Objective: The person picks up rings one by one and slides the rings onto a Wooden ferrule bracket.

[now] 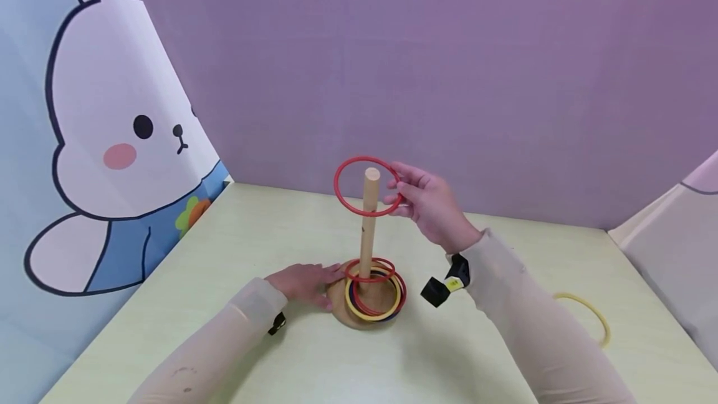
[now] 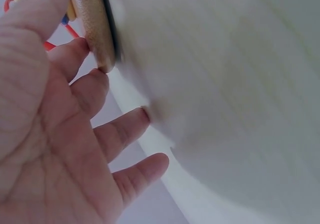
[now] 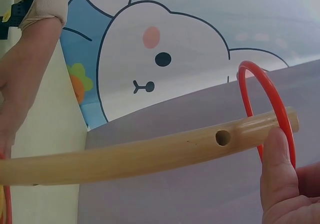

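A red ring [image 1: 364,158] is pinched between the thumb and fingers of my right hand [image 1: 432,207]. In the right wrist view, the top of the wooden post [image 3: 150,156] passes through this held ring [image 3: 270,86]. The post stands upright on a round wooden base [image 1: 339,304]. Around its foot lie several rings: a yellow ring [image 1: 373,318], a dark blue one mostly covered, and red ones, the uppermost tilted. My left hand [image 1: 303,282] touches the base's left edge, its fingers spread in the left wrist view.
A yellow ring [image 1: 593,309] lies on the pale table [image 1: 269,354] at the right, partly hidden by my right sleeve. A purple backdrop [image 1: 421,80] rises behind the table. At the left hangs a cloth with a cartoon rabbit [image 1: 112,98].
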Tool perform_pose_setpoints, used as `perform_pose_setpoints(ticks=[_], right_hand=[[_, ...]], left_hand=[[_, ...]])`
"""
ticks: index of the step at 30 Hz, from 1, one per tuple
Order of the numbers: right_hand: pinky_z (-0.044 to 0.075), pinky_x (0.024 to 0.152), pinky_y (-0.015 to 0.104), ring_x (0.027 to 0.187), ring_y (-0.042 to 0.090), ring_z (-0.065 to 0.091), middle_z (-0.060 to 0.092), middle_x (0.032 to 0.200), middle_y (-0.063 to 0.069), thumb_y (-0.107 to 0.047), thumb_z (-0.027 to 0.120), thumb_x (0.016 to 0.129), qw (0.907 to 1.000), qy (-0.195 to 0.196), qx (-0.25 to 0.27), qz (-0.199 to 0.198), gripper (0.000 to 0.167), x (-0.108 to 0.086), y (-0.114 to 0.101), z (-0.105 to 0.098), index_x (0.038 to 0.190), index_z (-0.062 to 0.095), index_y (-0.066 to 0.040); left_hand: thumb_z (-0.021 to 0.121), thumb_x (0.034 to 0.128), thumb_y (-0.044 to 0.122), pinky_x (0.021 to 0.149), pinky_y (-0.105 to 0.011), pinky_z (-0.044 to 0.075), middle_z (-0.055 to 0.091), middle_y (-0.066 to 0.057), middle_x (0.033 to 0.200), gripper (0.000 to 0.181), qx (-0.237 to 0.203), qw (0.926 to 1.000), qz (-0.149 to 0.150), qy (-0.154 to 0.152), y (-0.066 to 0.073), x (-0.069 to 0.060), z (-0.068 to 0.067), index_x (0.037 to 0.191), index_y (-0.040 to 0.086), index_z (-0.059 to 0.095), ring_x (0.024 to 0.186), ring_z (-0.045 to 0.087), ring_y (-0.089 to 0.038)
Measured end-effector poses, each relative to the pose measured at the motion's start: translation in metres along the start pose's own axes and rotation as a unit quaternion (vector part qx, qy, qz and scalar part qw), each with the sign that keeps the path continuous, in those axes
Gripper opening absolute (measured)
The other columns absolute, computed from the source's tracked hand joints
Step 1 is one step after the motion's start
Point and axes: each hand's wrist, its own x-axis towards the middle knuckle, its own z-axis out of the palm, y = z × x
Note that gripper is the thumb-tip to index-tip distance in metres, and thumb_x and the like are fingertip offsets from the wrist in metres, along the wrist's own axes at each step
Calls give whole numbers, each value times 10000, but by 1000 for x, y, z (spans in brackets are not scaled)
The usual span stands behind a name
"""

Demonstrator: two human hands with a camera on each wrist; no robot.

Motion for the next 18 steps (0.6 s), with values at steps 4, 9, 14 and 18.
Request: perform_pose_setpoints(ticks=[4,9,14,18], right_hand=[[548,705,233,737,93,645,534,1020,93,-6,407,1011,10000,-4,-35,50,458,1,6,0,1466,360,-21],[547,697,227,742,89,643,545,1013,87,-4,409,1010,9999,-70,-94,44,453,1,13,-1,1461,359,-1],[545,696,223,744,92,640,549,1017,80,-11,406,1013,9998,-68,-153,100,448,1,19,-3,1458,360,4],[546,692,222,741,88,640,545,1014,77,-8,403,1013,9998,-97,-129,107,447,1,24,-5,1457,355,13]], left_hand=[[739,824,362,1079,-480,305,307,73,1543,736,-4,10000,-24,-28,0,1,0,1472,265,403,1382,328,-292],[743,821,367,1073,-479,315,313,79,1540,737,42,9999,-85,-35,0,2,0,1469,273,405,1379,336,-290],[748,817,363,1066,-470,327,316,84,1538,743,39,10000,-23,-5,-1,3,0,1470,277,404,1373,346,-282],[748,814,371,1066,-462,330,318,94,1536,742,60,10000,2,8,-1,4,1,1468,284,407,1371,351,-283]])
